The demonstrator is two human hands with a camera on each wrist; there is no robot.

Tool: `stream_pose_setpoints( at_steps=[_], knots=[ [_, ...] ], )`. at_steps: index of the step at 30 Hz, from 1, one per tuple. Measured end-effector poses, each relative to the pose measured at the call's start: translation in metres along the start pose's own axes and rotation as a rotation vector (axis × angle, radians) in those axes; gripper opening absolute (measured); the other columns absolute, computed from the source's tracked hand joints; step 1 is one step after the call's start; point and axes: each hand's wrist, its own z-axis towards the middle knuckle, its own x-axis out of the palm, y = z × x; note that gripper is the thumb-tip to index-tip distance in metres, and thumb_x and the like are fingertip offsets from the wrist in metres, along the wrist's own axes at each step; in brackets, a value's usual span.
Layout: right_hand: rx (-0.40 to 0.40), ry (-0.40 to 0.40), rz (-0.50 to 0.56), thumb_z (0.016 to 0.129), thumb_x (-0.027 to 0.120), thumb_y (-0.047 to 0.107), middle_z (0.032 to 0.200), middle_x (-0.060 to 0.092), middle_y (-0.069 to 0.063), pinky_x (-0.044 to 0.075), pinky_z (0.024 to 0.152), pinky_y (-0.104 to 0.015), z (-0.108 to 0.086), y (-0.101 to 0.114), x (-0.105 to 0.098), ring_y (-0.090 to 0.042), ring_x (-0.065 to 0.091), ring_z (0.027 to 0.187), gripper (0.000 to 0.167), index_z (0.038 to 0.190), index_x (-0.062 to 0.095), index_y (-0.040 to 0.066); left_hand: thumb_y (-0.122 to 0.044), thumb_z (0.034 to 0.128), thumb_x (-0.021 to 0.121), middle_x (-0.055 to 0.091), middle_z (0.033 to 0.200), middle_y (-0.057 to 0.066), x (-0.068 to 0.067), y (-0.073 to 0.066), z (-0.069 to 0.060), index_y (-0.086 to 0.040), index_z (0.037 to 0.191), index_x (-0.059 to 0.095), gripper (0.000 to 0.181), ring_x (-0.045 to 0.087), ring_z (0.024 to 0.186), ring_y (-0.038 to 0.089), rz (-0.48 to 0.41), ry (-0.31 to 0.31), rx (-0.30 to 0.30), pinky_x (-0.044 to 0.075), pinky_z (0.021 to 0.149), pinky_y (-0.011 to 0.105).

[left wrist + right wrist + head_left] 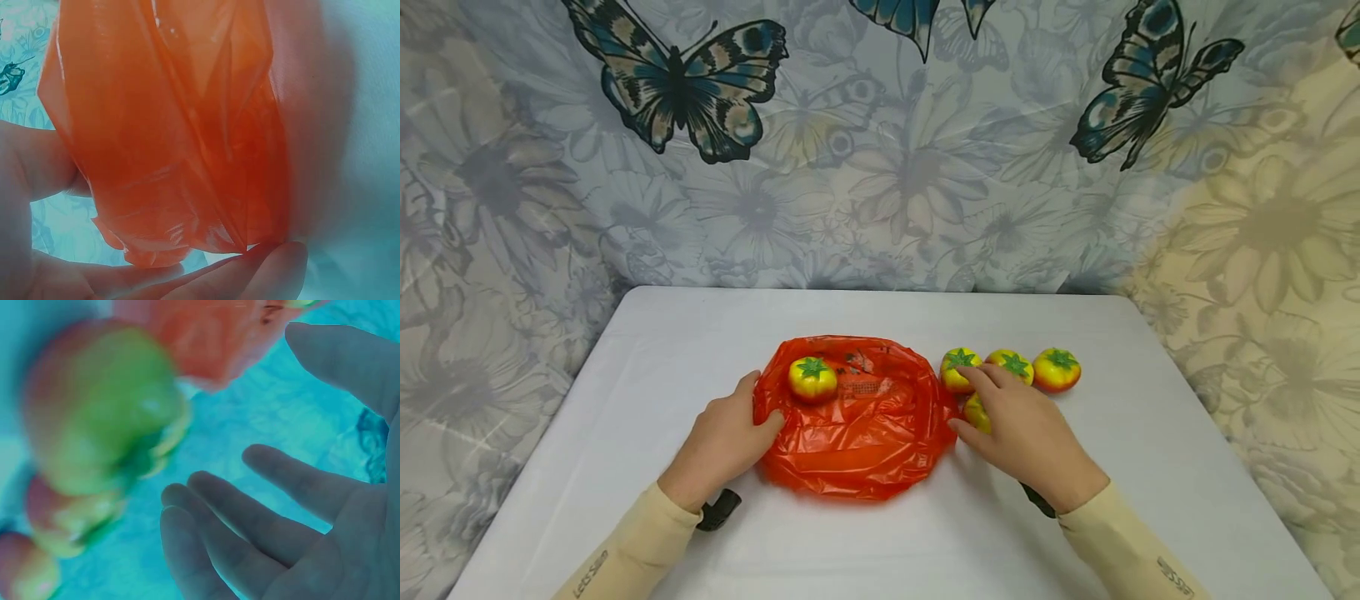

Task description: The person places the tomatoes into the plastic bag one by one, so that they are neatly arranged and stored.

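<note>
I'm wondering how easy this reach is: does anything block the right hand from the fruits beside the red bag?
Nothing visible does: the right wrist view shows open space between the right hand and the nearest fruit. The red bag lies off to the left.

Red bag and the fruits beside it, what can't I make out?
Head view: front fruit, partly behind the right hand.
Head view: print on the red bag, too small to read.
Left wrist view: red bag's top, cut off by upper edge.
Right wrist view: lowest fruit, cut off by left edge.
</note>
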Motion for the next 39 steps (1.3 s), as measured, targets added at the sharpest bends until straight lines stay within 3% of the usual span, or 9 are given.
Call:
stream_pose_setpoints(
  at_steps=[6,15,27,39],
  knots=[
    [0.066,0.015,-0.02,0.09,0.087,0.044,0.142,0.066,-0.021,0.06,0.095,-0.063,-0.014,-0.018,0.007,-0.042,0.065,0.127,0.073,0.147,0.062,0.006,-0.031,0.103,0.062,0.069,0.138,0.029,0.0,0.002,-0.001,0.006,0.166,0.028,0.081,0.066,0.076,0.018,-0.004,0.0,0.007,0.055,0.065,0.031],
    [0.111,0.039,-0.023,0.088,0.088,0.043,0.138,0.066,-0.022,0.061,0.095,-0.062,-0.017,-0.024,0.018,-0.041,0.066,0.123,0.074,0.145,0.062,0.003,-0.031,0.1032,0.062,0.071,0.135,0.028,-0.002,0.0,-0.002,0.006,0.166,0.028,0.08,0.065,0.072,0.018,-0.013,0.005,0.006,0.054,0.063,0.031],
    [0.083,-0.011,-0.004,0.086,0.092,0.035,0.132,0.066,-0.02,0.062,0.093,-0.059,-0.016,-0.023,0.024,-0.038,0.067,0.119,0.067,0.138,0.065,0.003,-0.031,0.104,0.061,0.066,0.143,0.031,0.0,0.0,-0.002,0.005,0.166,0.029,0.079,0.067,0.075,0.017,-0.01,-0.002,0.021,0.056,0.066,0.031],
    [0.087,0.009,0.005,0.085,0.093,0.029,0.132,0.067,-0.02,0.061,0.094,-0.059,-0.018,-0.022,0.021,-0.037,0.068,0.116,0.067,0.14,0.064,0.004,-0.03,0.1035,0.062,0.074,0.128,0.025,0.001,0.001,-0.003,0.005,0.167,0.027,0.08,0.064,0.067,0.017,-0.023,-0.014,0.017,0.052,0.058,0.03]
  ],
)
